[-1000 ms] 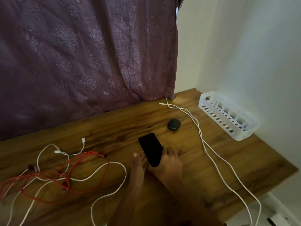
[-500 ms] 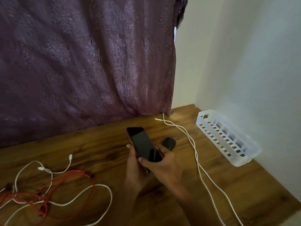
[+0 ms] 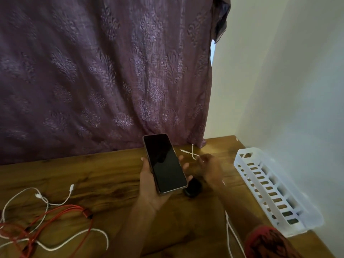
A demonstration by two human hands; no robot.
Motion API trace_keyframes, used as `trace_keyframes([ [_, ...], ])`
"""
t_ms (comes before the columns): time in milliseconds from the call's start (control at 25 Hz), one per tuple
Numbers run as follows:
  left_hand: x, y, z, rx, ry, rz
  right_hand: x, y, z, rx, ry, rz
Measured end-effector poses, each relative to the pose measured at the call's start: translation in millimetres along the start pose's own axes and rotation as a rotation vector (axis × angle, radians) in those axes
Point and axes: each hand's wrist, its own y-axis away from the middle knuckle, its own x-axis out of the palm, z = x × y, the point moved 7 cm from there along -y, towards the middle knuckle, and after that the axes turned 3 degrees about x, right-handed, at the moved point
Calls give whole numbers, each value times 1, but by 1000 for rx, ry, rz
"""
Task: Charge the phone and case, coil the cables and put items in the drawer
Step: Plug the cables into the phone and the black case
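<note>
My left hand [image 3: 149,185] grips a black phone [image 3: 164,164], screen up and dark, raised above the wooden table [image 3: 93,174]. A small black earbud case [image 3: 193,188] lies on the table just right of the phone's lower end. My right hand [image 3: 210,169] reaches over a long white cable [image 3: 228,226], fingers toward its plug end [image 3: 184,150] near the curtain. That hand is blurred, so whether it holds the cable is unclear.
A tangle of red cable [image 3: 61,213] and white cables [image 3: 74,239] lies at the table's left front. A white slotted plastic basket [image 3: 247,151] stands along the right wall. A purple patterned curtain [image 3: 111,71] hangs behind the table.
The phone was lifted off the table with both hands. Now my left hand alone holds it higher, and my right hand has let go and moved right toward the white cable's end.
</note>
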Motion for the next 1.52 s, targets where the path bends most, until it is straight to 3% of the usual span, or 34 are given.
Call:
trace_keyframes([
  [440, -26, -34, -7, 34, -13, -60, 42, -64, 5, 34, 167, -137],
  [640, -34, -31, -5, 50, -19, -51, 25, -41, 7, 33, 2, -168],
  [880, -35, 1, -6, 18, 35, -41, 2, 28, 17, 73, -227, -74],
  [1280, 4, 65, -35, 75, 13, 64, -45, 172, 63, -41, -794, -135],
  [1520, 39, 82, -51, 98, 85, 128, -45, 222, 75, -114, -906, -174],
])
